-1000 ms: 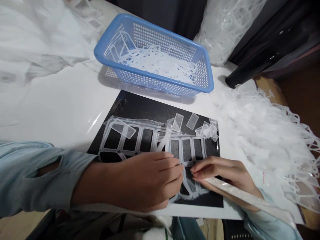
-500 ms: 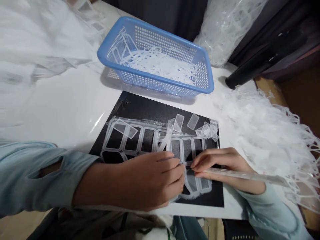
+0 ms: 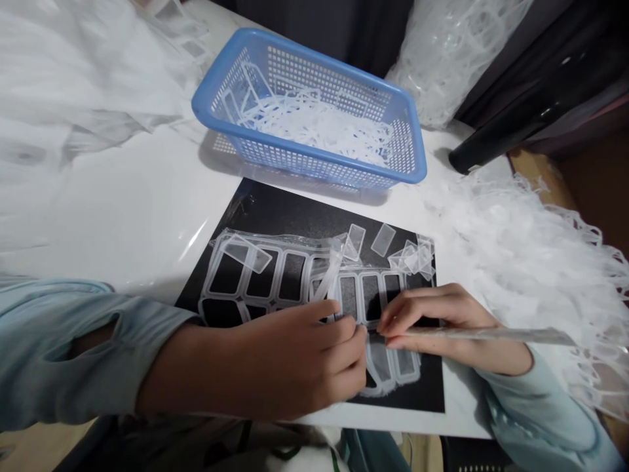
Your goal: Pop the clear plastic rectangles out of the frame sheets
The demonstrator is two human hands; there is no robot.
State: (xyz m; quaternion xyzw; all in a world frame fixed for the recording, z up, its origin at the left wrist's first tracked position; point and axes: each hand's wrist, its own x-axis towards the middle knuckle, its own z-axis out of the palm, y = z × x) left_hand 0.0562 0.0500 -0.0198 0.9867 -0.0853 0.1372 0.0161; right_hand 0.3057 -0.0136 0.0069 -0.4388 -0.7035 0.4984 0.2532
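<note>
Clear film frame [image 3: 308, 275] lies flat on black mat [image 3: 295, 210], dark bg making its cut-outs show; L hand [image 3: 289, 360] curls narrow, fingers pressing frame to steady it, R hand [image 3: 442, 321] pinching long clear strip [image 3: 491, 335] held out level.

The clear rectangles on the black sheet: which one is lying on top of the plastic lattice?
The far-left rectangle, tilted across the top of the clear plastic lattice. The other rectangles lie further right, near the top edge of the black sheet.
</note>
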